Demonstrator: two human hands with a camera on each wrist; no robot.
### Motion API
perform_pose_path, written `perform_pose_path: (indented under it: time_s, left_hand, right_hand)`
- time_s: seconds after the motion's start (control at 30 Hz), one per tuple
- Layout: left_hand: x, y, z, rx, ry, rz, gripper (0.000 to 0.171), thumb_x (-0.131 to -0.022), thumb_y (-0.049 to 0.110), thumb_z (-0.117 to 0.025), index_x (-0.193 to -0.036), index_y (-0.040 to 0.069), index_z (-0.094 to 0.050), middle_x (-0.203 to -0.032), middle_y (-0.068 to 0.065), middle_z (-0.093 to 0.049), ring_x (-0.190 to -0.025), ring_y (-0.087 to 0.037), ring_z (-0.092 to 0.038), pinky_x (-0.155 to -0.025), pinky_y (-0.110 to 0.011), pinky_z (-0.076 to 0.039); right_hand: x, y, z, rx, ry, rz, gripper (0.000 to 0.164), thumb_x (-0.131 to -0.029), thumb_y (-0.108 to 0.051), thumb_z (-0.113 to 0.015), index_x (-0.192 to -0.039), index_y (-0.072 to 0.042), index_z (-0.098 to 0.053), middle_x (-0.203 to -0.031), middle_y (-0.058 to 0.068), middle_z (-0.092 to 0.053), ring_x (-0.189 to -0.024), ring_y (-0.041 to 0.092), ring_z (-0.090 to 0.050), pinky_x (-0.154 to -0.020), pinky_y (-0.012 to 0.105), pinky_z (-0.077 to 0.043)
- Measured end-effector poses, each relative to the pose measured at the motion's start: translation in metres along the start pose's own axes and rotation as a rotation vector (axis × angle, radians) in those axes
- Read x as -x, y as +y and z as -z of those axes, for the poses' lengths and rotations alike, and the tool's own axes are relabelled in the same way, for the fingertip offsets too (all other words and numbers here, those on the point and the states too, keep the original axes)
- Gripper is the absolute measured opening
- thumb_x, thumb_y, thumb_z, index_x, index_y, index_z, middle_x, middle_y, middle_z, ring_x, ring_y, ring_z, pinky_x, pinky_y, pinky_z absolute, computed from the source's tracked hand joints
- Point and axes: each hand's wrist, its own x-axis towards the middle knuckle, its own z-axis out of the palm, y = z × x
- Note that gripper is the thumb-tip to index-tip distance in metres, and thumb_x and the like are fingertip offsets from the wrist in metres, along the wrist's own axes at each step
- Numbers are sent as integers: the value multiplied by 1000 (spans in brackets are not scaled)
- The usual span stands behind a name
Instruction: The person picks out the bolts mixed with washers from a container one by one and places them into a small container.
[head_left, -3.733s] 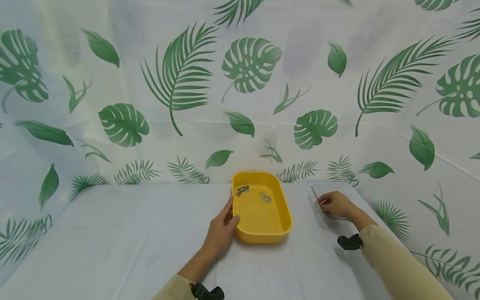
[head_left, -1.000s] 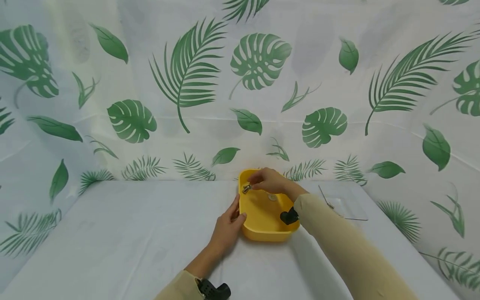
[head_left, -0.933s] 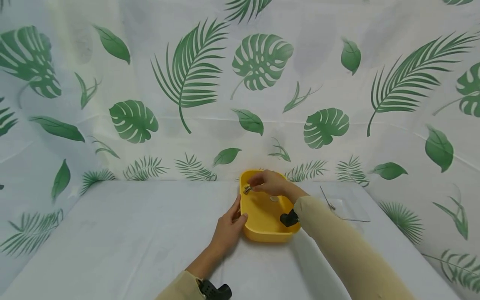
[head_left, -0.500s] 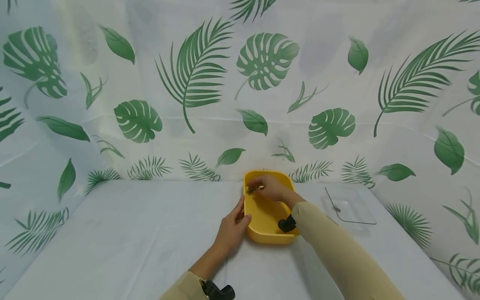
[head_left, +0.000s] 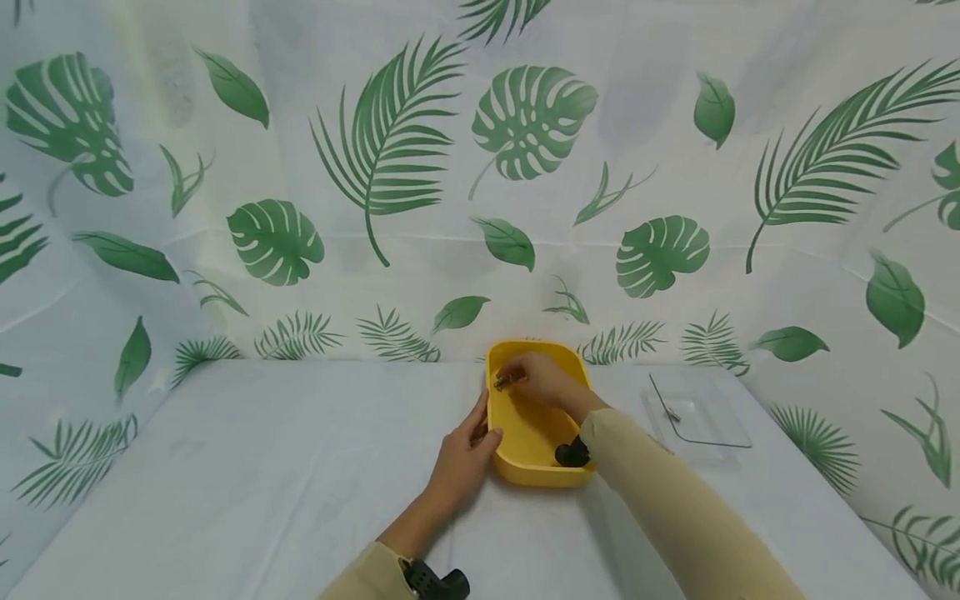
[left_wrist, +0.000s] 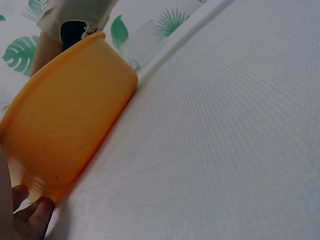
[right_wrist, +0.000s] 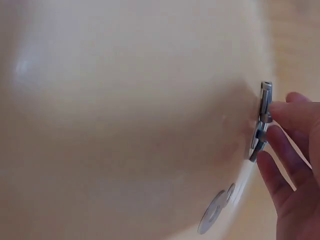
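A yellow plastic tray (head_left: 528, 429) stands in the middle of the white table. My left hand (head_left: 459, 462) grips its left side, thumb at the rim; in the left wrist view fingertips (left_wrist: 40, 215) press low on the outer wall. Inside the tray, my right hand (head_left: 543, 379) pinches small metal hardware at the far left; in the right wrist view this looks like a slotted metal bolt (right_wrist: 265, 102), with thumb and fingers against it. A darker metal end (right_wrist: 257, 147) shows below. Flat washers (right_wrist: 212, 212) lie on the tray floor, hidden by the hand in the head view.
To the right stands a clear shallow container (head_left: 708, 417) with a dark edge line and a small metal piece (head_left: 673, 415) in it. A leaf-printed cloth (head_left: 420, 275) hangs directly behind the table.
My right hand has moved left from the clear container into the yellow tray, onto the metal hardware. Over the last second its fingers shift only slightly there. The left hand keeps its grip.
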Motion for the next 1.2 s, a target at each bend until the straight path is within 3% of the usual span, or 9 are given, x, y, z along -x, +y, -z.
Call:
perform_pose_path:
  time_s: [0.17,0.5,0.8,0.97,1.2]
  left_hand:
    - [0,0,0,10,2,0,63,-104,31,-50,-161,30,-25,-163,0,-38,-139,-21,-54,-110,-41,-50]
    - [0,0,-1,5,8,-8,63,-103,30,-51,-161,29,-25,-163,-1,-38,-139,-20,-54,-110,-40,-49]
    - [1,1,0,10,1,-12,64,-104,29,-51,-162,27,-25,-163,0,-37,-139,-21,-54,-110,-40,-50]
    - [1,1,0,16,2,-8,63,-104,29,-51,-161,27,-25,-163,-1,-37,-139,-21,-54,-109,-40,-50]
    - [1,2,0,16,5,-9,63,-103,29,-51,-161,27,-25,-162,-3,-38,-139,-22,-54,-109,-40,-50]
  right_hand:
    - [-3,1,-6,27,14,-18,27,-93,-3,-68,-120,-6,-73,-116,7,-75,-112,24,-68,-106,43,-54]
    - [-1,0,-7,49,30,-71,17,-92,-6,-71,-109,-8,-76,-108,5,-76,-97,18,-66,-102,41,-56]
    - [0,5,-4,-13,18,-80,21,-93,-4,-69,-113,-1,-75,-112,13,-76,-103,24,-69,-99,41,-58]
    - [2,6,-4,16,11,-72,25,-95,-2,-64,-118,3,-72,-115,17,-74,-107,28,-69,-99,43,-58]
    - [3,7,-1,18,45,-66,22,-97,-5,-61,-115,0,-74,-112,16,-74,-105,28,-68,-97,45,-57]
